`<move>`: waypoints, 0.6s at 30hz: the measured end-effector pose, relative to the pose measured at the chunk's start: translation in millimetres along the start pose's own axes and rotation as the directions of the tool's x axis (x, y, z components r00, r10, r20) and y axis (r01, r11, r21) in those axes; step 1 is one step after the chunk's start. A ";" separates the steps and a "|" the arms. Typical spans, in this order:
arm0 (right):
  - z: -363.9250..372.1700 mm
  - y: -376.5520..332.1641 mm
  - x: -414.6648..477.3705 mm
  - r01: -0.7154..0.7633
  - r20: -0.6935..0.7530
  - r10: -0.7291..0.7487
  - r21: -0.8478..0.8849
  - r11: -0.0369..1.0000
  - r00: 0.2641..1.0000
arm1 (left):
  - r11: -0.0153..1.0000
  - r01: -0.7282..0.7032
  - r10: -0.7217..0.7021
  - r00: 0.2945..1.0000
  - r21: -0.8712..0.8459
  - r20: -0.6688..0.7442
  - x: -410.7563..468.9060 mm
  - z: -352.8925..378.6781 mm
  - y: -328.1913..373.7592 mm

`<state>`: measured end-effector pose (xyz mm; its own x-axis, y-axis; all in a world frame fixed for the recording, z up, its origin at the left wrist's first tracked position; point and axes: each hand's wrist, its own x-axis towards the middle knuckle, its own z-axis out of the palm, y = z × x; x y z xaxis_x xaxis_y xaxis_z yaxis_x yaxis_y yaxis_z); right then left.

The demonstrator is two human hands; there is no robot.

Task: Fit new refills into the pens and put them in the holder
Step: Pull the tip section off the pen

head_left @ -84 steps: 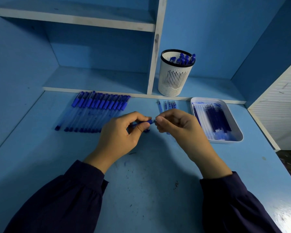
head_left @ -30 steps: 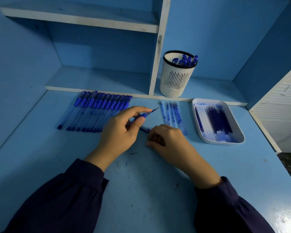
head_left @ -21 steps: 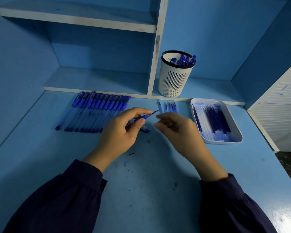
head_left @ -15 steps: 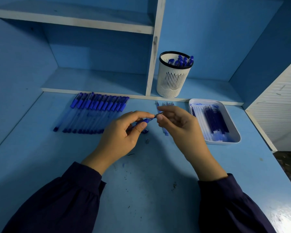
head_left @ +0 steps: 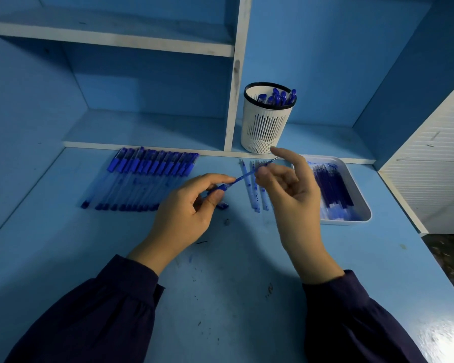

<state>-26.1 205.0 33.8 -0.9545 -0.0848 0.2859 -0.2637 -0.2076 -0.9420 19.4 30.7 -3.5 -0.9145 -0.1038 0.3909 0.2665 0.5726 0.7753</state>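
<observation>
Surroundings: blue bench [head_left: 220,297] under blue shelving with white edges, ink specks on its top.
Left hand: my left hand [head_left: 186,218], about 9 o'clock of centre, has thumb and forefinger clamped on the pen barrel [head_left: 222,186].
Right hand: my right hand [head_left: 291,195], about 3 o'clock, pinches the refill [head_left: 249,174] between thumb and middle finger; forefinger raised and apart.
Refill: it slants up toward 2 o'clock, lower end in the barrel, tip [head_left: 274,160] showing past my fingers.
Pens: a row of capped pens [head_left: 142,179] lies at 10 o'clock on the bench.
Loose refills: a few loose refills [head_left: 254,192] lie just behind my right hand.
Tray: white tray [head_left: 364,205] at 2 o'clock holds dark refills.
Holder: white slotted holder [head_left: 266,127] on the low shelf at 12 o'clock, pens standing in it.
Small part: a small metal tip piece [head_left: 227,221] lies on the bench between my hands.
Writing: no readable brand or label; print too small to tell.
</observation>
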 end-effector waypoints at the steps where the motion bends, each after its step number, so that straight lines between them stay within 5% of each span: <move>1: 3.7 1.1 -2.8 0.023 -0.006 -0.023 0.003 1.000 1.000 | 1.000 -0.006 0.006 1.000 -0.007 -0.008 0.3 0.1 0.2; 6: 13.1 9.4 -10.6 0.018 -0.032 -0.022 -0.112 0.994 0.999 | 0.998 -0.051 0.051 0.999 -0.037 -0.001 -1.0 2.4 4.5; 18: -17.1 1.8 17.7 0.007 -0.232 -0.011 -0.019 1.000 0.973 | 0.999 -0.034 0.034 0.999 -0.007 0.000 -0.7 1.6 -1.9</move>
<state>-45.9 219.8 34.1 -0.9578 0.1458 0.2477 -0.2728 -0.1897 -0.9432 19.1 31.0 -6.1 -0.9050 -0.0844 0.4170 0.2992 0.5704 0.7649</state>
